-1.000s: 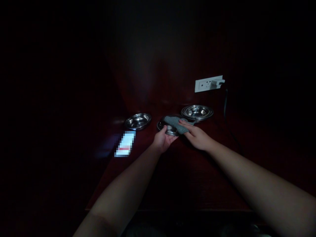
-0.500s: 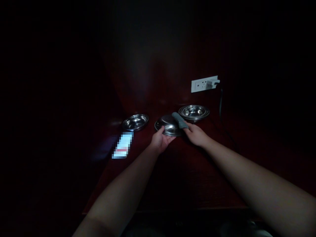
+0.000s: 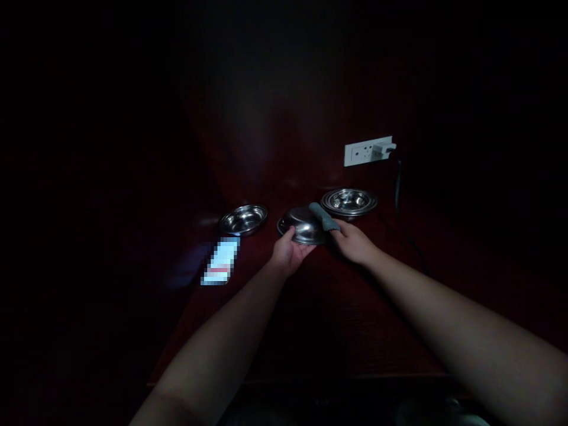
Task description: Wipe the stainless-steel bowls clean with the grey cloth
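A shiny metal bowl (image 3: 300, 225) is held bottom up over the dark red table. Gripping its near rim is my left hand (image 3: 286, 252), thumb on the outer side and fingers under the edge. My right hand (image 3: 354, 241) is closed on a grey-green cloth (image 3: 323, 216), which lies against the right side of the bowl. The cloth hides part of the bowl and some of my right fingers. Just behind the cloth, to the right, sits a stack of metal bowls (image 3: 349, 203), open side up.
Another metal bowl (image 3: 244, 220) stands at the left, open side up. In front of it lies a lit, pixelated phone-like screen (image 3: 220, 261). A white wall socket (image 3: 368, 151) with a plug and dark cable (image 3: 397, 186) is at the back right. The table's front edge (image 3: 346, 377) runs below my arms.
Almost nothing differs. Both hands, the bowl and the cloth keep nearly the same places, with at most a tiny shift of the cloth.
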